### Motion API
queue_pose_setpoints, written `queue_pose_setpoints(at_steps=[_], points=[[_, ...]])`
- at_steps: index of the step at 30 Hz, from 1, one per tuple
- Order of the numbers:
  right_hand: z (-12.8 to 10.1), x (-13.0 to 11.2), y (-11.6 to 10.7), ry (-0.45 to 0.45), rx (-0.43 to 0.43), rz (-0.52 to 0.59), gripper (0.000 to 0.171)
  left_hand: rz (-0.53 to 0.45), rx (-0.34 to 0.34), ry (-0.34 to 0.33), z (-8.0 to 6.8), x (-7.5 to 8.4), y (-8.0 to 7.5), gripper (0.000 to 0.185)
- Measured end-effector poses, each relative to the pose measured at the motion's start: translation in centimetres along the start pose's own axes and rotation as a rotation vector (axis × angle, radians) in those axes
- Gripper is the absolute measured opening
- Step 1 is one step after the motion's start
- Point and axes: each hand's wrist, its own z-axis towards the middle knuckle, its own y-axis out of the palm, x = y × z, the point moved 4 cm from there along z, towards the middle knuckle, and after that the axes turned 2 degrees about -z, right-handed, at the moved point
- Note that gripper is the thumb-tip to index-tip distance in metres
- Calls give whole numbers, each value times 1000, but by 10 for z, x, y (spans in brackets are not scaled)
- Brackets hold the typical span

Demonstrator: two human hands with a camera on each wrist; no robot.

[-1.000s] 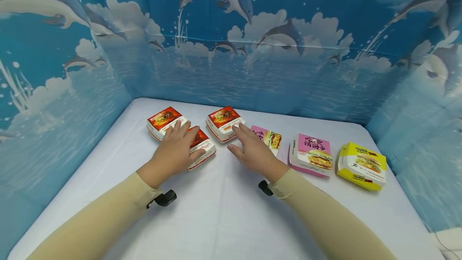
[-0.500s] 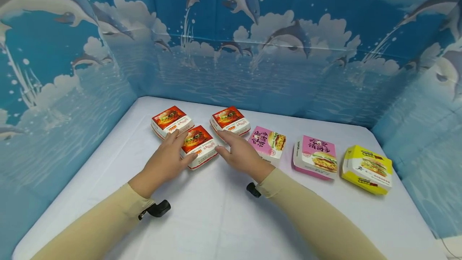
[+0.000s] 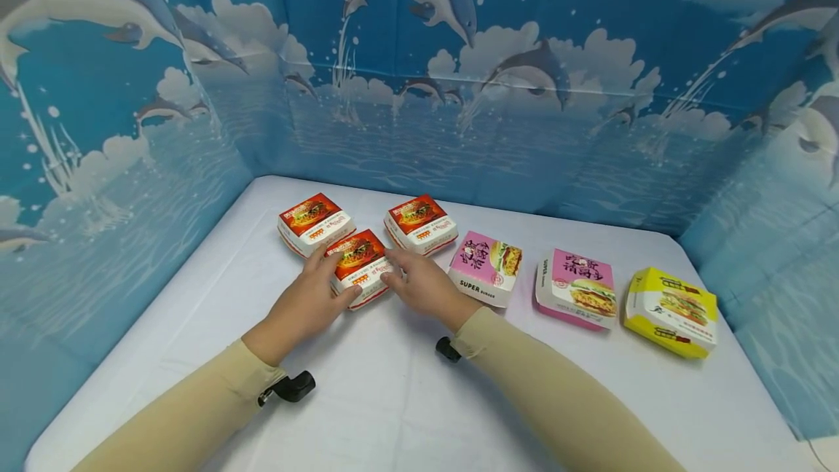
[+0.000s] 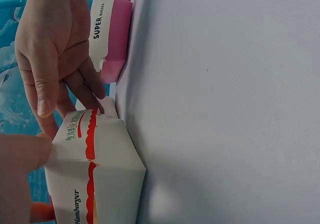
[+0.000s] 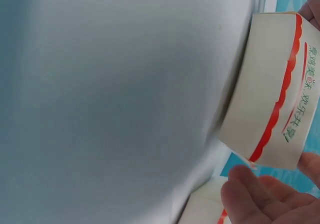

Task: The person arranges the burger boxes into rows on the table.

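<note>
Three red-and-white burger boxes sit at the table's left. My left hand [image 3: 300, 312] grips the left end of the nearest burger box [image 3: 357, 259], thumb at its front edge and fingers along its left side. In the left wrist view, that thumb and a finger meet the box's [image 4: 117, 184] upper part. My right hand [image 3: 429, 290] is at the right end of the same box, its fingers fairly straight and its fingertips right at the edge. Behind are another red box [image 3: 314, 221] on the left and a third red box [image 3: 421, 224] on the right.
Right of the hands stand a pink burger box [image 3: 486, 264], a second pink box [image 3: 577, 286] and a yellow box [image 3: 671, 309]. All rest on a white-covered table [image 3: 367, 414]. A dolphin-print curtain [image 3: 446, 144] encloses the back and sides.
Both hands have moved in around the nearest red box. The right hand came left, away from the pink box and the back right red box; the left hand shifted nearer, uncovering the back left one.
</note>
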Motion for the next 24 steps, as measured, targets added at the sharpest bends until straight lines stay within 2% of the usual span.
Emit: queue_pose_setpoints(at_steps=[8, 24], points=[[0, 2, 6, 58, -15, 15, 58, -5, -6, 3, 0, -3, 5, 82], [0, 1, 7, 95, 46, 4, 48, -3, 3, 21, 1, -4, 5, 82]])
